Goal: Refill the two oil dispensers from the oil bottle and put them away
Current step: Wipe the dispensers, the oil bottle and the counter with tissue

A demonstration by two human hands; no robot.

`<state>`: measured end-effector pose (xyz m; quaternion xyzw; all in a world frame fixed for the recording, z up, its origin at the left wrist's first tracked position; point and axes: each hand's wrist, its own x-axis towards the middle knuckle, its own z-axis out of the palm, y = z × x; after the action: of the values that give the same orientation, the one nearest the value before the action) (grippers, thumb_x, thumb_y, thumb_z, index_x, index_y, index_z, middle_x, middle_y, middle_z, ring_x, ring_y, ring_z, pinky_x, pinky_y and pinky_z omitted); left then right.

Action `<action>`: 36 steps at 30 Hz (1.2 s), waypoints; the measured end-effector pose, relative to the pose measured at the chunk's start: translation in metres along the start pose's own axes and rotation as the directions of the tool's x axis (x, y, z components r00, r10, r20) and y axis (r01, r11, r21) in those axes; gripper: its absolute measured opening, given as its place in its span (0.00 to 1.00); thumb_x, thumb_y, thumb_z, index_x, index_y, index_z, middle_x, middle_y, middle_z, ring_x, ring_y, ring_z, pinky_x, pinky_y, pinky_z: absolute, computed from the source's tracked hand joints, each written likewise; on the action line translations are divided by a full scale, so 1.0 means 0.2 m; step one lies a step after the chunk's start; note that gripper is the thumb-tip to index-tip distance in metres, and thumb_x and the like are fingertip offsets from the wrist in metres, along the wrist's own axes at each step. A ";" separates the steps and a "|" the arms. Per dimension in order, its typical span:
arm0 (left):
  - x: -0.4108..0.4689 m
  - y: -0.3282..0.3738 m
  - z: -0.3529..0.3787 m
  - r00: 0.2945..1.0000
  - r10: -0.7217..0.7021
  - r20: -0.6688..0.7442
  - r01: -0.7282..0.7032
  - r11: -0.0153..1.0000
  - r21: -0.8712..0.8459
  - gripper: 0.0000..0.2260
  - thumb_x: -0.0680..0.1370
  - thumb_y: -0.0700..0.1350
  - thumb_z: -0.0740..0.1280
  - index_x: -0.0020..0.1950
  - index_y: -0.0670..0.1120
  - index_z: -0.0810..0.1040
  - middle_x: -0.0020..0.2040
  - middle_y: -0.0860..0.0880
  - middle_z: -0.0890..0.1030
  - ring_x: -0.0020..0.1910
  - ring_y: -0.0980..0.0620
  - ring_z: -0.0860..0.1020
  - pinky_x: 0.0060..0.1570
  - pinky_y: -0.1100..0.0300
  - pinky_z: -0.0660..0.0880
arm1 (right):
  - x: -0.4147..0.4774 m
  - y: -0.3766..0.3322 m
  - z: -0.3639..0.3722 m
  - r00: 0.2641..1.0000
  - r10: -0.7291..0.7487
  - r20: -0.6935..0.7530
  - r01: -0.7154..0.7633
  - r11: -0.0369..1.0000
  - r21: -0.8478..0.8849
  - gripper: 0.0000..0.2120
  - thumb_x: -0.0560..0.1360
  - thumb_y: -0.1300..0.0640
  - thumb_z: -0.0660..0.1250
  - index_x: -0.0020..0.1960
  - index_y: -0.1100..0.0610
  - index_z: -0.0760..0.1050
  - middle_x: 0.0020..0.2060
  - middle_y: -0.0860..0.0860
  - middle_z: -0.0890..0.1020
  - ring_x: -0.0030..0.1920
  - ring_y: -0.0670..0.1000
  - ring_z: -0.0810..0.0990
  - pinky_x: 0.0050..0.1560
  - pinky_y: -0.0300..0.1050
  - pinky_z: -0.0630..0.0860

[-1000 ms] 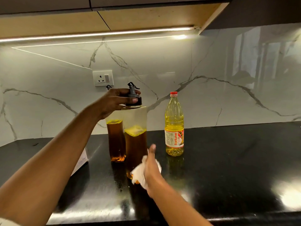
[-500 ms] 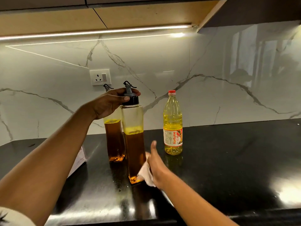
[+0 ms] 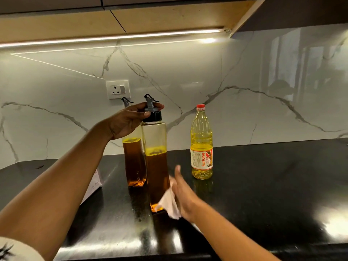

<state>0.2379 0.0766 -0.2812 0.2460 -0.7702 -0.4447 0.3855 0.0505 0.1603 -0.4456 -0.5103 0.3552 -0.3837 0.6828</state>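
Here, the left hand [image 3: 130, 119] grips the round black cap [image 3: 153, 116] of the near dispenser [image 3: 156, 162]. Its fingers [image 3: 158, 106] are curled narrowly round the back of the cap below the grey spout, and the thumb is pressed on the front. That dispenser stands upright on the glossy black tabletop [image 3: 263, 185]. It is a tall, square-sided clear body holding dark amber oil to a little over half its height. The right hand [image 3: 185, 196] holds a crumpled white cloth [image 3: 168, 203] against the dispenser's lower right side, with the thumb straight up. Its other fingers are hidden behind the palm and cloth, and the hand is blurred, so I cannot tell whether they curl round the cloth or lie flat. The far dispenser [image 3: 134, 162] has the same shape and stands just behind and left of the near one. It also holds amber oil, and the left hand covers its shoulder. The bottle [image 3: 201, 146] stands upright to the right, apart from both dispensers and nearer the wall. It is round, ribbed clear plastic with pale yellow oil, a red cap and a red-and-white label. The wall [image 3: 244, 110] is polished white marble with grey veins and carries a white socket [image 3: 118, 89]. A white card [image 3: 94, 183] lies at the left, partly behind the left forearm.
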 end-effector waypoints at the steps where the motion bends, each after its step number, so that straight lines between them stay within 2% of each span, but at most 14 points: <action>1: 0.00 0.00 0.00 1.000 -0.004 0.001 0.004 1.000 -0.008 0.27 0.64 0.54 0.79 0.61 0.50 0.80 0.68 0.49 0.76 0.69 0.51 0.72 0.66 0.62 0.70 | 0.02 0.04 -0.02 1.000 0.022 -0.007 -0.022 0.999 0.040 0.41 0.69 0.27 0.41 0.70 0.50 0.66 0.66 0.57 0.74 0.64 0.57 0.74 0.64 0.54 0.69; 6: -0.02 0.02 0.00 1.000 -0.024 -0.003 0.024 0.999 0.022 0.36 0.63 0.55 0.79 0.66 0.44 0.73 0.69 0.49 0.74 0.69 0.52 0.71 0.65 0.63 0.70 | 0.08 -0.33 0.06 0.978 -0.206 0.021 0.194 0.948 0.251 0.37 0.75 0.31 0.40 0.67 0.55 0.69 0.59 0.60 0.77 0.58 0.60 0.75 0.57 0.55 0.72; 9: -0.04 0.03 0.00 0.999 -0.040 -0.010 0.040 0.999 -0.005 0.37 0.62 0.54 0.79 0.67 0.43 0.72 0.69 0.48 0.74 0.68 0.51 0.72 0.63 0.63 0.72 | 0.05 -0.51 0.09 0.938 -0.344 0.028 0.317 0.891 0.326 0.22 0.81 0.44 0.48 0.66 0.55 0.69 0.56 0.57 0.79 0.55 0.56 0.77 0.53 0.50 0.74; 11: -0.04 0.04 0.00 0.999 -0.042 -0.002 0.042 0.999 -0.015 0.37 0.63 0.54 0.79 0.67 0.43 0.72 0.69 0.47 0.74 0.68 0.50 0.72 0.61 0.63 0.73 | 0.03 -0.49 0.04 0.934 -0.352 0.065 0.333 0.921 0.204 0.16 0.81 0.60 0.50 0.63 0.55 0.71 0.49 0.54 0.80 0.51 0.54 0.78 0.53 0.49 0.76; 14: -0.03 0.04 0.01 0.999 -0.041 0.009 0.041 0.999 -0.018 0.37 0.62 0.53 0.80 0.67 0.43 0.72 0.69 0.47 0.74 0.67 0.51 0.73 0.64 0.61 0.72 | 0.06 -0.35 -0.04 0.928 -0.365 0.076 0.368 0.929 -0.029 0.25 0.76 0.74 0.50 0.66 0.53 0.68 0.51 0.52 0.79 0.51 0.52 0.77 0.58 0.50 0.74; 17: -0.02 0.04 0.03 1.000 -0.027 -0.007 0.026 0.999 -0.041 0.34 0.64 0.50 0.78 0.66 0.42 0.72 0.69 0.46 0.74 0.67 0.50 0.73 0.64 0.61 0.71 | 0.08 -0.25 -0.06 0.894 -0.445 -0.057 0.427 0.882 -0.199 0.22 0.76 0.71 0.60 0.65 0.53 0.72 0.48 0.47 0.82 0.47 0.44 0.81 0.52 0.41 0.78; 19: -0.02 0.05 0.04 0.997 -0.016 -0.080 0.015 1.000 -0.010 0.24 0.69 0.43 0.70 0.65 0.41 0.73 0.68 0.46 0.75 0.67 0.51 0.73 0.64 0.63 0.71 | 0.08 -0.22 -0.07 0.865 -0.483 -0.134 0.448 0.865 -0.225 0.17 0.76 0.68 0.63 0.62 0.54 0.76 0.45 0.45 0.83 0.42 0.40 0.81 0.43 0.34 0.77; 21: -0.03 0.07 0.08 0.986 -0.017 -0.164 0.030 0.997 0.076 0.19 0.70 0.42 0.64 0.61 0.45 0.76 0.63 0.51 0.78 0.64 0.55 0.75 0.65 0.63 0.69 | 0.07 -0.20 -0.06 0.850 -0.498 -0.171 0.456 0.859 -0.235 0.14 0.76 0.65 0.65 0.57 0.50 0.78 0.43 0.43 0.83 0.41 0.38 0.81 0.40 0.32 0.76; 23: -0.03 0.09 0.14 0.965 -0.013 -0.261 0.084 0.961 0.265 0.15 0.71 0.48 0.68 0.57 0.51 0.78 0.57 0.55 0.80 0.58 0.59 0.76 0.63 0.61 0.67 | 0.07 -0.19 -0.04 0.849 -0.491 -0.196 0.452 0.867 -0.211 0.14 0.76 0.63 0.65 0.50 0.43 0.78 0.43 0.42 0.83 0.43 0.40 0.82 0.42 0.34 0.77; 25: -0.02 0.10 0.21 0.900 0.040 -0.433 0.180 0.872 0.456 0.18 0.70 0.56 0.73 0.55 0.50 0.78 0.50 0.54 0.80 0.51 0.59 0.77 0.56 0.60 0.70 | 0.07 -0.18 -0.01 0.858 -0.466 -0.214 0.440 0.884 -0.160 0.13 0.77 0.61 0.64 0.49 0.42 0.78 0.44 0.43 0.83 0.47 0.45 0.81 0.44 0.37 0.77; 27: -0.02 0.09 0.26 0.777 0.218 -0.591 0.235 0.770 0.593 0.20 0.69 0.59 0.73 0.53 0.47 0.81 0.46 0.52 0.82 0.45 0.57 0.78 0.44 0.63 0.72 | 0.07 -0.17 0.01 0.864 -0.448 -0.229 0.430 0.894 -0.125 0.11 0.78 0.58 0.62 0.54 0.43 0.76 0.46 0.43 0.82 0.49 0.45 0.80 0.43 0.37 0.77; 29: -0.02 0.09 0.29 0.707 0.308 -0.637 0.247 0.736 0.630 0.19 0.68 0.59 0.74 0.49 0.46 0.84 0.43 0.51 0.83 0.43 0.56 0.79 0.39 0.64 0.71 | 0.06 -0.16 0.03 0.867 -0.435 -0.244 0.421 0.901 -0.108 0.10 0.79 0.57 0.61 0.56 0.45 0.75 0.47 0.45 0.81 0.49 0.46 0.79 0.43 0.37 0.76; 34: -0.03 0.14 0.26 0.792 0.195 -0.579 0.194 0.819 0.540 0.14 0.68 0.50 0.77 0.49 0.45 0.84 0.44 0.49 0.85 0.45 0.53 0.83 0.51 0.58 0.79 | 0.06 -0.22 0.07 0.863 -0.443 -0.244 0.440 0.895 -0.068 0.15 0.81 0.53 0.57 0.66 0.46 0.70 0.56 0.46 0.79 0.55 0.47 0.77 0.50 0.43 0.76; 36: -0.03 0.16 0.24 0.824 0.134 -0.550 0.172 0.866 0.469 0.13 0.68 0.45 0.77 0.50 0.44 0.83 0.44 0.50 0.84 0.42 0.57 0.83 0.50 0.61 0.79 | 0.07 -0.32 0.12 0.833 -0.505 -0.226 0.497 0.862 -0.097 0.17 0.81 0.52 0.56 0.70 0.44 0.65 0.62 0.46 0.75 0.59 0.48 0.75 0.51 0.43 0.75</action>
<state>0.2008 0.1199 -0.2704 0.4654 -0.7063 -0.1410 0.5144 0.0671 0.1458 -0.3791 -0.5461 0.2966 -0.6024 0.5009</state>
